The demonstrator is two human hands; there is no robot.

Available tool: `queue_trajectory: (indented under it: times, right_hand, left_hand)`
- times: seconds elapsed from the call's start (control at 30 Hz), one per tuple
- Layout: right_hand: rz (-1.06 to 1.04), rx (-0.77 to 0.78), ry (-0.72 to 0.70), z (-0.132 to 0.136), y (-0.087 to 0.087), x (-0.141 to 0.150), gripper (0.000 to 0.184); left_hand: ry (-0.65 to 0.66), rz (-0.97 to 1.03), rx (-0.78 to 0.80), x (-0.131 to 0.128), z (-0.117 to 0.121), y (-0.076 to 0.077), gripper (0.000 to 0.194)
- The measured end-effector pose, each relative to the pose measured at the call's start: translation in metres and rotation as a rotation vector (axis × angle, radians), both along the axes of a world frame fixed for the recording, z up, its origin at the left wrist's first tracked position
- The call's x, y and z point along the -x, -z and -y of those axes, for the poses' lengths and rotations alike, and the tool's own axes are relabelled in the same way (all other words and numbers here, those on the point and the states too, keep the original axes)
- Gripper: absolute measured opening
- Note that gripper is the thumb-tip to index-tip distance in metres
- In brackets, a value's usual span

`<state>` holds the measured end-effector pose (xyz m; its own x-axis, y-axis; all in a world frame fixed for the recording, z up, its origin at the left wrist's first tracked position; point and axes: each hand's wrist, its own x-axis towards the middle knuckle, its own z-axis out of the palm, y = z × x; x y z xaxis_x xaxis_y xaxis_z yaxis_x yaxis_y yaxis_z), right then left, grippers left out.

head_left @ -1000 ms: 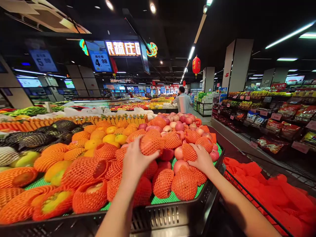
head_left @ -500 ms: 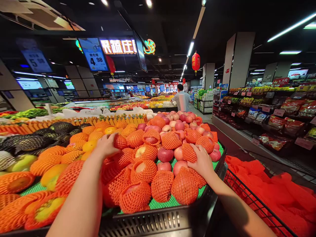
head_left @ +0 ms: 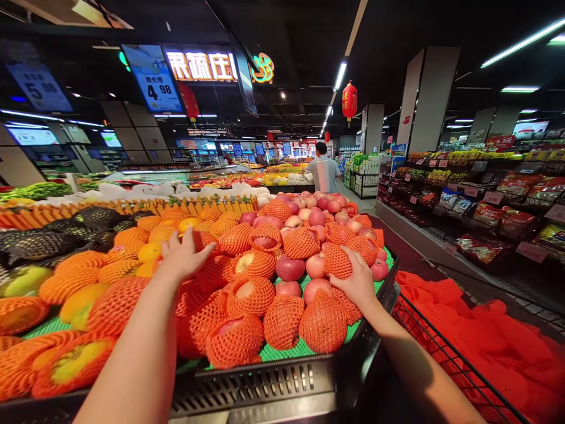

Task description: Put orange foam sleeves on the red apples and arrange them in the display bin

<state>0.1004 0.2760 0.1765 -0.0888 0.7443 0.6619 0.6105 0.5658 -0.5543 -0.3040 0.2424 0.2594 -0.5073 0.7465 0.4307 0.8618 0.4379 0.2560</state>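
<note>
My right hand (head_left: pixel 356 278) is wrapped round an apple in an orange foam net (head_left: pixel 338 261) at the right side of the apple display; part of the net is hidden by the fingers. Over the left edge of the pile, my left hand (head_left: pixel 185 253) is held with fingers spread and nothing in it. Around the hands lie bare red apples (head_left: pixel 290 268) and other netted apples (head_left: pixel 323 323) on a green mat (head_left: pixel 282 352). Oranges in nets (head_left: pixel 131 237) sit to the left of my left hand.
A black crate edge (head_left: pixel 265 383) runs along the front. At right stands a wire basket (head_left: pixel 441 347) heaped with red foam nets (head_left: pixel 485 335). Snack shelves (head_left: pixel 481 218) line the right side. A person (head_left: pixel 323 171) is farther down the aisle. Dark netted fruit (head_left: pixel 44 244) lies far left.
The view has shifted slightly, so the display sits a little higher and left. My left hand's fingers are spread wider. My right hand stays on the same netted apple.
</note>
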Motion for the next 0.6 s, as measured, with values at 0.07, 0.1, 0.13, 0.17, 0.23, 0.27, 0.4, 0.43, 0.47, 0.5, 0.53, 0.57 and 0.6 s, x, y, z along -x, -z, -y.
queue_trajectory:
  times: [0.07,0.1,0.13,0.17,0.23,0.27,0.4,0.43,0.47,0.5,0.53,0.57,0.6]
  right_hand:
    - [-0.139,-0.08,-0.002,-0.003,-0.001,-0.003,0.071]
    - [-0.202,-0.117,0.007,-0.005,-0.004,-0.004,0.07]
    - [-0.263,-0.143,0.019,-0.007,-0.008,-0.006,0.07]
    - [-0.319,-0.153,0.026,-0.009,-0.013,-0.008,0.07]
    - [-0.425,-0.147,0.015,-0.01,-0.024,-0.012,0.069]
    - [-0.469,-0.143,0.0,-0.01,-0.029,-0.014,0.069]
    - [-0.612,-0.183,-0.015,0.001,-0.031,-0.019,0.067]
    - [-0.643,-0.187,-0.009,0.006,-0.027,-0.019,0.067]
    - [-0.673,-0.181,-0.009,0.011,-0.023,-0.02,0.068]
    - [-0.697,-0.167,-0.02,0.017,-0.018,-0.019,0.07]
    - [-0.711,-0.147,-0.042,0.022,-0.013,-0.019,0.071]
    - [-0.719,-0.124,-0.071,0.027,-0.008,-0.018,0.072]
    - [-0.723,-0.101,-0.102,0.031,-0.004,-0.017,0.073]
  left_hand:
    - [0.001,0.041,-0.03,-0.021,0.008,-0.003,0.08]
    - [0.009,0.035,-0.05,-0.035,0.013,-0.006,0.08]
    - [0.023,0.01,-0.068,-0.051,0.017,-0.008,0.08]
    - [0.043,-0.026,-0.077,-0.071,0.02,-0.01,0.078]
    - [0.132,-0.114,-0.063,-0.115,0.026,-0.011,0.07]
    - [0.189,-0.138,-0.024,-0.139,0.027,-0.009,0.063]
    - [0.445,-0.086,0.293,-0.222,0.024,0.007,0.037]
    - [0.464,-0.059,0.372,-0.236,0.02,0.012,0.038]
    - [0.471,-0.031,0.448,-0.247,0.016,0.016,0.041]
    - [0.472,-0.004,0.516,-0.255,0.012,0.02,0.043]
    - [0.472,0.021,0.577,-0.259,0.007,0.023,0.045]
    - [0.475,0.044,0.628,-0.261,0.002,0.025,0.046]
    - [0.483,0.066,0.669,-0.262,-0.003,0.026,0.046]
